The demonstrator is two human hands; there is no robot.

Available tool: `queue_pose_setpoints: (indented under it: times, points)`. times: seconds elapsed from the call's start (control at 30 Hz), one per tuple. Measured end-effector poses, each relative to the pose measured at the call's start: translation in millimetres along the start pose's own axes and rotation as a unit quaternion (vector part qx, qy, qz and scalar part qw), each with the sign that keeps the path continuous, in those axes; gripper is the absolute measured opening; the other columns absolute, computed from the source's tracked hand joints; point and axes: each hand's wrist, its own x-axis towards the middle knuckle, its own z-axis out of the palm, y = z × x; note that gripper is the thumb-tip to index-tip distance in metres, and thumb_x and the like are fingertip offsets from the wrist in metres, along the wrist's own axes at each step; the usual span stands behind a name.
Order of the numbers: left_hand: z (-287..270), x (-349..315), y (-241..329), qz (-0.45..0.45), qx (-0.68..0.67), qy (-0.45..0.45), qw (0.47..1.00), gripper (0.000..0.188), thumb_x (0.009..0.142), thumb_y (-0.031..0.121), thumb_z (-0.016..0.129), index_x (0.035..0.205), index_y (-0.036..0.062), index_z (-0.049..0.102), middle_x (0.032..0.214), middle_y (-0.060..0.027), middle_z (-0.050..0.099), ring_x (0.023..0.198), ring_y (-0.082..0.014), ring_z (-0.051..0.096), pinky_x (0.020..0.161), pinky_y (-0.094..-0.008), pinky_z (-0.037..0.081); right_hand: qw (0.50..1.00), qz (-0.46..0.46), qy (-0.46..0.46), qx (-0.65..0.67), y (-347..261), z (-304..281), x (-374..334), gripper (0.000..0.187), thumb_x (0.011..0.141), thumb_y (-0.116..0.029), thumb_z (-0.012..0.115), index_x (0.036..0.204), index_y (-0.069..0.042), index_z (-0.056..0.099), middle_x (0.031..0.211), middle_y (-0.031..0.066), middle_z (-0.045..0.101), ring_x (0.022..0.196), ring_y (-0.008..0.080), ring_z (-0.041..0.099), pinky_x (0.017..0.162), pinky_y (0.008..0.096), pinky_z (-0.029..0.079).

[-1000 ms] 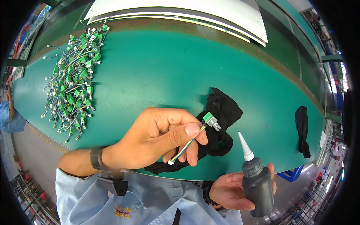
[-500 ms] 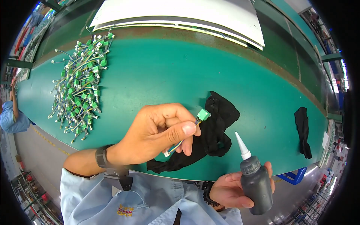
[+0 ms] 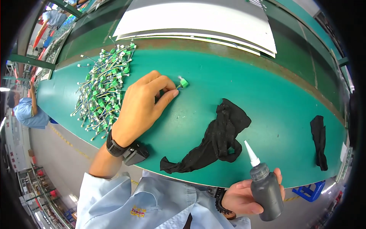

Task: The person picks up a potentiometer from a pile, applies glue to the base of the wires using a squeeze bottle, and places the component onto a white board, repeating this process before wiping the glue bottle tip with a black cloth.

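Note:
My left hand [image 3: 143, 105] reaches over the table, thumb and fingertips pinched at the wires of a small green wire connector [image 3: 183, 82]. The green block sticks out past my fingertips, close to the tabletop; whether it touches the surface I cannot tell. In my right hand [image 3: 240, 197], low at the table's front edge, is a dark squeeze bottle [image 3: 267, 192] with a white pointed nozzle tilted up and to the left. To the left of my left hand lies a heap of similar green connectors [image 3: 101, 91] with short wires.
A crumpled black cloth [image 3: 217, 141] lies on the green table [image 3: 274, 110] between my hands. Another black cloth strip [image 3: 318, 143] is at the right. White boards [image 3: 194, 21] lie beyond the far edge. A person in blue [image 3: 28, 110] is at the far left. A blue stool [image 3: 309, 191] stands below right.
My left hand has moved away from me and left with the connector, from above the black cloth towards the heap. The right hand still holds the bottle. The whole view has shifted somewhat.

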Motion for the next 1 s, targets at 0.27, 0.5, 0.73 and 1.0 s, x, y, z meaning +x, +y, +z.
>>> queue_pose_setpoints:
  times: [0.27, 0.5, 0.73, 1.0]
  points:
    - [-13, 22, -3, 0.160, 0.181, -0.035, 0.970, 0.010, 0.079, 0.000, 0.060, 0.088, 0.0035, 0.060, 0.087, -0.0074, 0.055, 0.079, -0.0278, 0.055, 0.064, -0.0394, 0.045, 1.000, 0.005, -0.021, -0.003, -1, -4, -1, 0.073, 0.094, -0.057, 0.031, 0.127, 0.008, 0.028, 0.124, 0.0333, 0.040, 0.082, 0.0278, 0.058, 0.050, 0.0201, 0.048]
    - [-2, 57, -8, 0.255, 0.141, 0.034, 0.956, 0.011, 0.082, 0.003, 0.058, 0.094, 0.0032, 0.057, 0.089, -0.0090, 0.057, 0.079, -0.0287, 0.055, 0.065, -0.0378, 0.045, 0.998, -0.027, 0.004, -0.065, 2, -4, 1, 0.074, 0.094, -0.058, 0.029, 0.125, 0.009, 0.029, 0.123, 0.0296, 0.041, 0.081, 0.0285, 0.058, 0.047, 0.0188, 0.048]
    - [2, 17, 25, -0.072, 0.114, -0.026, 0.991, 0.026, 0.081, 0.020, 0.066, 0.091, 0.0016, 0.051, 0.086, -0.0111, 0.055, 0.078, -0.0298, 0.055, 0.064, -0.0391, 0.045, 1.000, 0.010, 0.007, 0.004, 8, -14, -2, 0.074, 0.094, -0.058, 0.031, 0.125, 0.009, 0.031, 0.125, 0.0231, 0.037, 0.096, 0.0296, 0.056, 0.047, 0.0196, 0.048]
    - [21, 11, 22, -0.006, 0.177, 0.048, 0.983, 0.033, 0.078, 0.024, 0.070, 0.090, 0.0021, 0.049, 0.083, -0.0111, 0.053, 0.077, -0.0291, 0.055, 0.063, -0.0387, 0.044, 0.999, 0.013, -0.037, 0.024, 4, -16, -2, 0.073, 0.094, -0.057, 0.032, 0.126, 0.009, 0.030, 0.128, 0.0209, 0.034, 0.105, 0.0288, 0.052, 0.056, 0.0224, 0.049]
